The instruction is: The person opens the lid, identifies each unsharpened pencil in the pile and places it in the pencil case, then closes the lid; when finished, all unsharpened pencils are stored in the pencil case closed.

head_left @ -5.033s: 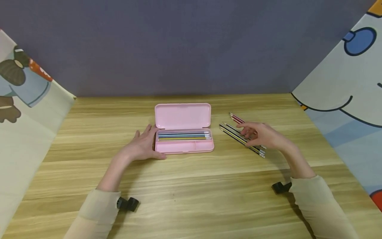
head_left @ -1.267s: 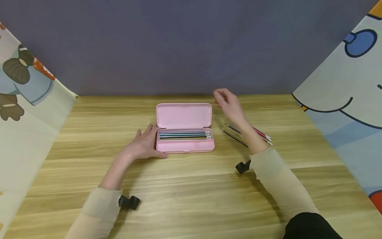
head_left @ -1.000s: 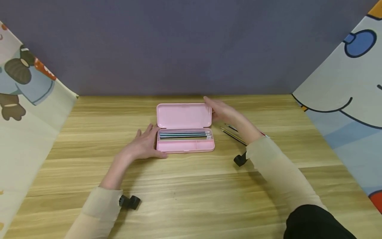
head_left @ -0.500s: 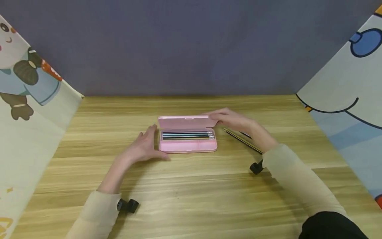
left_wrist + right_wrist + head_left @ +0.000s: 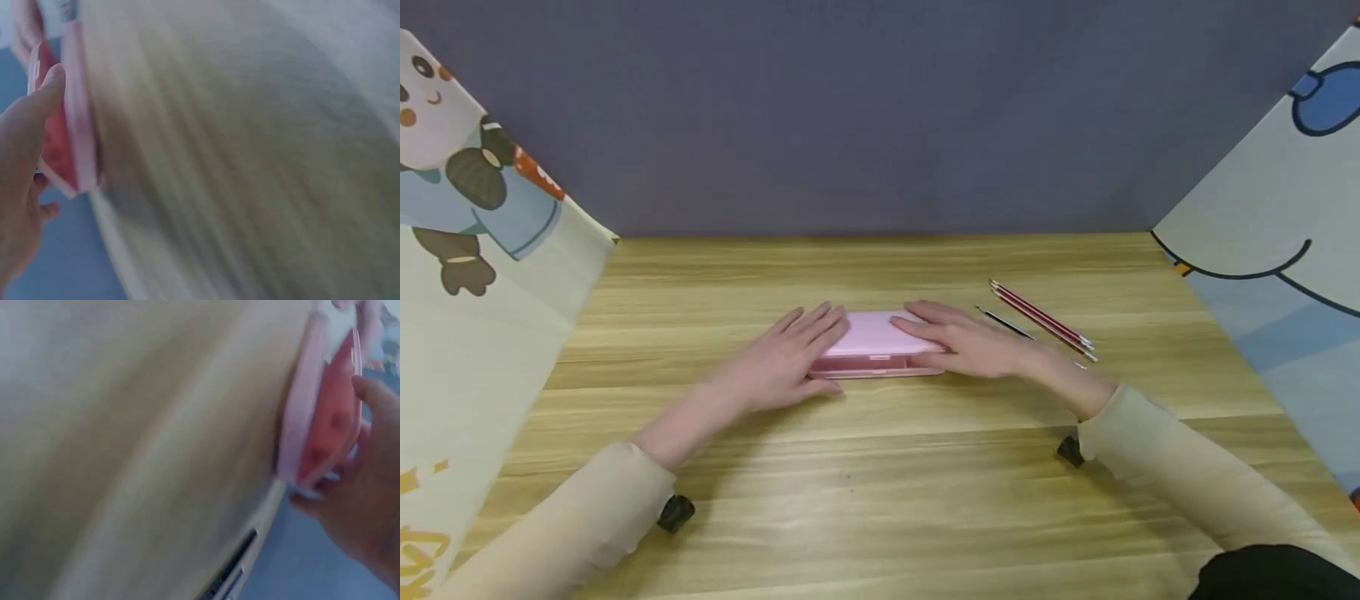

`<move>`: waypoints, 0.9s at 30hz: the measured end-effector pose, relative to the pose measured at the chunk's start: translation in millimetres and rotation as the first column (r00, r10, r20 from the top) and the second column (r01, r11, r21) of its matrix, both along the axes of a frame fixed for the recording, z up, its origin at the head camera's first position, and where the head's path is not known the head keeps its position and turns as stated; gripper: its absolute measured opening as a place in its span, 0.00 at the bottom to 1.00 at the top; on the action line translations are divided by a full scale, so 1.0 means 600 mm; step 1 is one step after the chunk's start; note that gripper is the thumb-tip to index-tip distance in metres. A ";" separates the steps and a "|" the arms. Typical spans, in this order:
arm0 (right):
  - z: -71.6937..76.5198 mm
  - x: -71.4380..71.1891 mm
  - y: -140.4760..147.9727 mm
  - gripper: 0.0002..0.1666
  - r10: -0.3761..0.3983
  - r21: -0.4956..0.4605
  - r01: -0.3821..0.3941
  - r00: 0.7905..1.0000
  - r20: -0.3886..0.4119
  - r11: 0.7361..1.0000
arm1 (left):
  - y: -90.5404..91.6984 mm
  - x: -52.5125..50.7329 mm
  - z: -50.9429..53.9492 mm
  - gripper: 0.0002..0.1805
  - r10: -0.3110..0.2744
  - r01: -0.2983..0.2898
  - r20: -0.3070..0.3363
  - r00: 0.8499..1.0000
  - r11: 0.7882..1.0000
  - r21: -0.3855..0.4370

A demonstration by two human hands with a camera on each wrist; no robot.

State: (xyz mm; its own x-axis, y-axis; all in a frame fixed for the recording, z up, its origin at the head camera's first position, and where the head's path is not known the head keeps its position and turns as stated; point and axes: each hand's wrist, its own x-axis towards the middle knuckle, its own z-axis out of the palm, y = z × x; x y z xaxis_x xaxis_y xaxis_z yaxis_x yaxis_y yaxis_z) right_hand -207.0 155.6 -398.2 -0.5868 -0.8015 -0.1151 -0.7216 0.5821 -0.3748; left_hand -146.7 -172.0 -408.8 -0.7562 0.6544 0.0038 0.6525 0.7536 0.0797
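Note:
A pink pencil case [image 5: 880, 372] lies at the middle of the table, its lid [image 5: 874, 333] tilted down over the base with a gap along the front. My left hand [image 5: 778, 362] rests on the lid's left end, fingers fairly straight, thumb at the front corner. On the right end, my right hand [image 5: 973, 343] lies with its fingers extended over the lid and its thumb near the front edge. Both wrist views are blurred, but the case's gap shows in the left wrist view [image 5: 59, 137] and right wrist view [image 5: 325, 425]. The pencils inside are hidden.
Red pencils [image 5: 1045, 317] and a dark pencil [image 5: 1006, 323] lie on the wooden table [image 5: 880, 500] right of the case, partly behind my right hand. A grey panel [image 5: 880, 117] stands at the back, with printed panels on both sides.
The case's lid has swung from standing upright down to nearly flat. My right hand moved from beside the lid onto it, and my left hand moved from the case's side onto the lid.

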 end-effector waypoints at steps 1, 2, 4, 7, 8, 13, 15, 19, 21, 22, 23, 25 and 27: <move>-0.005 0.006 -0.004 0.42 0.005 0.036 -0.003 0.999 -0.053 0.999 | 0.002 0.001 -0.005 0.51 -0.016 0.016 -0.013 1.000 0.999 -0.030; -0.011 0.012 -0.008 0.43 0.014 0.068 -0.006 0.994 -0.106 0.998 | 0.004 0.003 -0.010 0.51 -0.028 0.027 -0.022 0.999 0.998 -0.054; -0.023 0.020 -0.016 0.46 0.036 0.119 -0.012 0.980 -0.194 0.993 | 0.006 0.006 -0.020 0.50 -0.037 0.033 -0.037 0.999 0.994 -0.104; -0.039 0.027 -0.026 0.45 0.056 0.165 -0.008 0.957 -0.286 0.986 | 0.008 0.011 -0.031 0.47 -0.031 0.024 -0.054 0.998 0.992 -0.124; -0.042 0.028 -0.028 0.45 0.061 0.180 -0.004 0.948 -0.311 0.984 | 0.008 0.013 -0.034 0.45 -0.030 0.022 -0.063 0.998 0.993 -0.117; -0.050 0.029 -0.034 0.43 0.066 0.211 0.011 0.932 -0.357 0.977 | 0.007 0.018 -0.043 0.38 -0.036 0.026 -0.139 0.990 0.997 -0.076; -0.051 0.030 -0.037 0.43 0.069 0.214 0.011 0.930 -0.362 0.977 | 0.005 0.019 -0.046 0.37 -0.037 0.025 -0.161 0.986 0.997 -0.078; -0.056 0.032 -0.039 0.43 0.074 0.219 0.011 0.924 -0.376 0.976 | 0.003 0.021 -0.052 0.35 -0.042 0.024 -0.190 0.981 0.995 -0.097; -0.060 0.035 -0.038 0.43 0.071 0.232 0.020 0.924 -0.377 0.972 | 0.005 0.020 -0.057 0.35 -0.052 0.030 -0.199 0.979 0.993 -0.111; -0.061 0.037 -0.036 0.43 0.067 0.239 0.027 0.925 -0.375 0.971 | 0.007 0.019 -0.060 0.35 -0.058 0.035 -0.203 0.977 0.993 -0.116; -0.062 0.038 -0.034 0.43 0.061 0.242 0.033 0.926 -0.372 0.970 | 0.009 0.018 -0.062 0.35 -0.063 0.039 -0.204 0.977 0.992 -0.118; -0.063 0.040 -0.030 0.43 0.053 0.249 0.046 0.925 -0.375 0.967 | 0.013 0.016 -0.065 0.35 -0.067 0.044 -0.203 0.977 0.992 -0.115; -0.063 0.039 -0.028 0.43 0.046 0.231 0.046 0.925 -0.378 0.972 | 0.014 0.014 -0.064 0.35 -0.062 0.045 -0.186 0.981 0.995 -0.094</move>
